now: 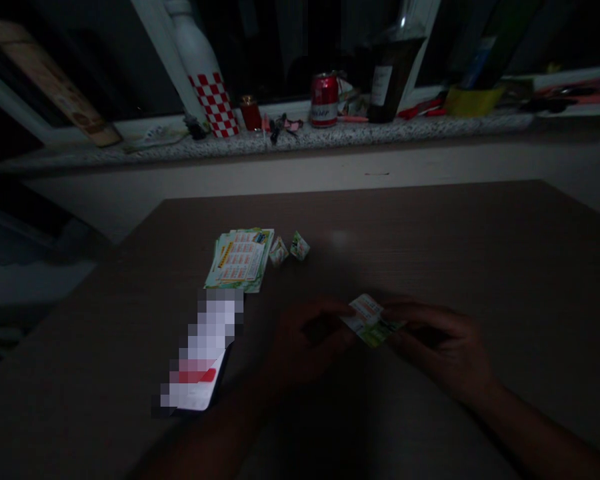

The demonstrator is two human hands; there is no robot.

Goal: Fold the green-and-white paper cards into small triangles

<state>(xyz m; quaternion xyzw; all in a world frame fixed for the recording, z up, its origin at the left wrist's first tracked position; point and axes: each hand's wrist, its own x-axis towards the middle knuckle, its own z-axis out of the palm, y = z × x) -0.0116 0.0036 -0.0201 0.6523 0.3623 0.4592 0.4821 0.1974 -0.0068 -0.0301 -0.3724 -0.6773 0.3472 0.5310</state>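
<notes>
Two hands pinch a small folded paper between them above a dim table.
The folded paper [367, 317], printed in white, orange and green, is near the middle of the table [430, 247]. The left hand [307, 340] grips one side with thumb and fingers, the right hand [443, 343] the other, a short gap between the hands. Beyond the left hand, two small folded pieces [289, 249] sit next to each other, just right of a stack of printed cards [240, 260]. A lit phone [200, 393], its screen partly pixelated, lies below the stack. Behind the table, a speckled windowsill [155, 152] carries a red-checked white bottle [214, 100], a red can [324, 100] and a dark bottle [386, 83].
</notes>
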